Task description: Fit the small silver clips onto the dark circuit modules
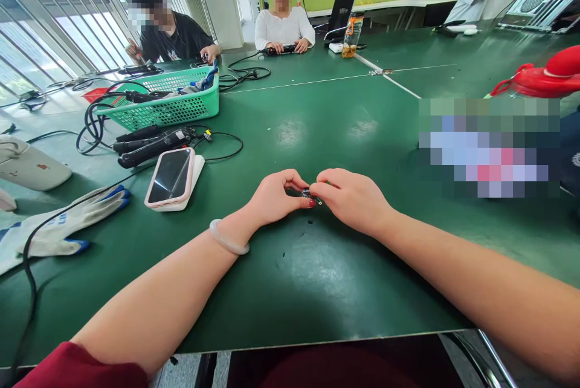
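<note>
My left hand [277, 196] is closed in a pinch, thumb and index finger on a small dark and silvery part [312, 196] just above the green table. What kind of part it is, I cannot make out. From the other side, the fingertips of my right hand [354, 197] are pressed together at the same part and partly hide it. A tiny black piece [310, 222] lies on the table below my hands, and a smaller dark speck [284, 254] is nearer the front edge. A pale bangle [229, 240] circles my left wrist.
Left of my hands are a phone [171, 177] on a white box, black corded tools [154, 145], a green basket [167, 111] and white-blue gloves [67, 222]. Beyond, a bottle [352, 36] stands near a seated person [284, 28]. Something red [539, 77] is at right.
</note>
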A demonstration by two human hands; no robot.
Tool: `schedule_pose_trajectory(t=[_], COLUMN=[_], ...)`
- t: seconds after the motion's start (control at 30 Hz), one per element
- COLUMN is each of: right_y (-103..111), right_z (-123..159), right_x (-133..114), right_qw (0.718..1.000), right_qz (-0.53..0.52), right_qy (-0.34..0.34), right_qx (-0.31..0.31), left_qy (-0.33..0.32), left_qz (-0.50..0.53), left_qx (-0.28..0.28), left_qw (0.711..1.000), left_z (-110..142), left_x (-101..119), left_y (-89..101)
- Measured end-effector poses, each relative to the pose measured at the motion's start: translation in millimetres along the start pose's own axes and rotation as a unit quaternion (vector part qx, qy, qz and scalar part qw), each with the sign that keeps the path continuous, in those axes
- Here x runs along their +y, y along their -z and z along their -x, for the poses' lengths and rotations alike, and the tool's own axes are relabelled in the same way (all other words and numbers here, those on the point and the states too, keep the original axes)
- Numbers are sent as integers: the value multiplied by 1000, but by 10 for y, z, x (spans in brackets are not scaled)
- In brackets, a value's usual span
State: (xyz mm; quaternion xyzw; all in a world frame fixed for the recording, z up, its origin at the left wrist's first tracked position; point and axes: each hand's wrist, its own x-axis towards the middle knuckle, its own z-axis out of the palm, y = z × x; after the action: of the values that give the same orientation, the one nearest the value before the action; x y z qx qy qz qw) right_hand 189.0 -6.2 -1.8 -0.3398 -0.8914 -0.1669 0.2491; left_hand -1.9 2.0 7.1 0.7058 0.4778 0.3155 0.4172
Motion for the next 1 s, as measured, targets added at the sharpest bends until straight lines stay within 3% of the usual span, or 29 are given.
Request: schedule_pose_trajectory(t=[0.17, 0.3, 0.4, 0.5, 0.6, 0.7, 0.8, 0.9, 1.0], right_y=[38, 102, 127, 95, 40, 10, 8, 12, 24], right_z=[8, 9, 21, 40, 48, 39, 31, 39, 54], right_x=[12, 20, 20, 0, -27, -32, -7, 22, 31], right_qw=[998, 987, 972, 945, 934, 945, 968, 983, 993], right_qz=[-38, -128, -213, -277, -298, -280, -225, -152, -77], right_qy=[-10, -78, -80, -28, -19, -34, -74, -103, -74], right_qx=[39, 52, -50, -172, -195, -165, -81, 8, 44], left_qy=[18, 36, 24, 25, 25, 13, 1, -10, -18], left_qz=[39, 175, 283, 286, 230, 119, 4, -52, -81], left_qx=[1, 6, 41, 74, 76, 73, 81, 78, 79], left_qw=[999, 984, 958, 955, 970, 990, 997, 996, 993], left_z=[-15, -31, -47, -68, -81, -75, -48, -15, 8], left_x=[-20, -25, -29, -51, -82, -98, -85, -48, -10], left_y=[4, 33, 74, 93, 77, 54, 42, 31, 17])
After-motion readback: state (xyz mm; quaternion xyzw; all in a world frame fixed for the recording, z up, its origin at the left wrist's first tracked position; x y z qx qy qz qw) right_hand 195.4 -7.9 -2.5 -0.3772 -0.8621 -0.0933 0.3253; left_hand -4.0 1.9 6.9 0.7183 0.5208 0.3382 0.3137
